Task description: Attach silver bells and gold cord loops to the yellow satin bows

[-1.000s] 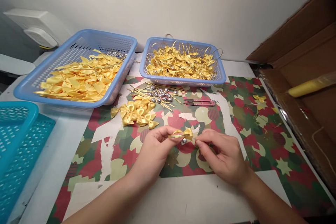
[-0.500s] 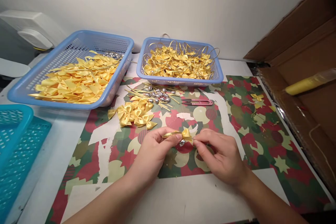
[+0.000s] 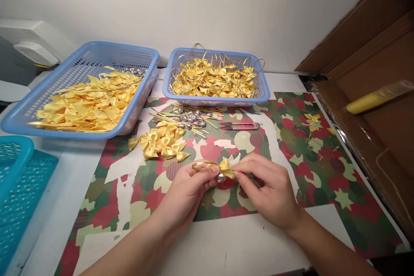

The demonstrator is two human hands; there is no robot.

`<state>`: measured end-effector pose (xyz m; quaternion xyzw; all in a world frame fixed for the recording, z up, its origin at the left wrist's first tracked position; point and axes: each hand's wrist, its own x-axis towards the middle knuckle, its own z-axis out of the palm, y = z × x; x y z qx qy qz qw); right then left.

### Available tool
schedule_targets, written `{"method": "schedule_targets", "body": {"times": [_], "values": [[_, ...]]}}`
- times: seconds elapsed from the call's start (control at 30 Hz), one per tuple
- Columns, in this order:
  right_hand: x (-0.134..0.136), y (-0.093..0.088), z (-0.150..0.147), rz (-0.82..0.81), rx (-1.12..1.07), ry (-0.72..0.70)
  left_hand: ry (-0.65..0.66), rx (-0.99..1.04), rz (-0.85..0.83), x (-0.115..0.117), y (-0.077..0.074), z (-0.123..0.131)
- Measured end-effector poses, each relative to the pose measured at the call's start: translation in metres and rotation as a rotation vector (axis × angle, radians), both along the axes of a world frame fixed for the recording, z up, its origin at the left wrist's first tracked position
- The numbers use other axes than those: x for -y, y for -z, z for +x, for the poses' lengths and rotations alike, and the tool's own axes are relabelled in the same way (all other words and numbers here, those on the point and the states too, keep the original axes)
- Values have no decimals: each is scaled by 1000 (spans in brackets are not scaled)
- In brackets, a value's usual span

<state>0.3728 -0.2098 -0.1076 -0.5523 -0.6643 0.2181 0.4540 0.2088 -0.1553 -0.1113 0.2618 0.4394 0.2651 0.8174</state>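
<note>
Between my hands is a yellow ribbon bow with a looped gold cord and a silver bell hanging under it. My left hand is closed, thumb and fingers pinching the cord just left of the bow. On the other side, my right hand pinches at the bow's right edge; whether it grips the ribbon tail or a cord end is hard to make out. Beyond my left hand lies a pile of yellow bows. Silver bells and cut gold cords are scattered behind it.
Pink-handled thread snips lie past my hands. At the back stand a blue basket of corded bows and a larger blue basket of loose bows. Teal baskets sit at left. Cardboard borders the right, holding a yellow tube.
The view has shifted slightly. The gold cord loop appears more opened out to the left of the bow, and the silver bell shows more plainly. Both hands keep their pinch.
</note>
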Motion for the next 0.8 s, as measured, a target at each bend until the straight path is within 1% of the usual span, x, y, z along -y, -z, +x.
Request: {"method": "schedule_targets", "body": {"times": [0.13,0.27,0.4,0.57,0.7,0.8], "values": [[3,5,-5,-11,-5,19,-21,5,-1,0,0,2],[4,7,-7,-3,25,20,-34,-6,6,1,5,2],[3,8,-8,10,44,30,-2,-72,28,4,9,3],[3,10,-10,-22,2,55,-3,-76,42,8,10,3],[3,8,-9,-40,-39,92,6,-143,109,8,8,0],[3,7,-8,-53,-53,95,-45,-172,205,7,4,1]]}}
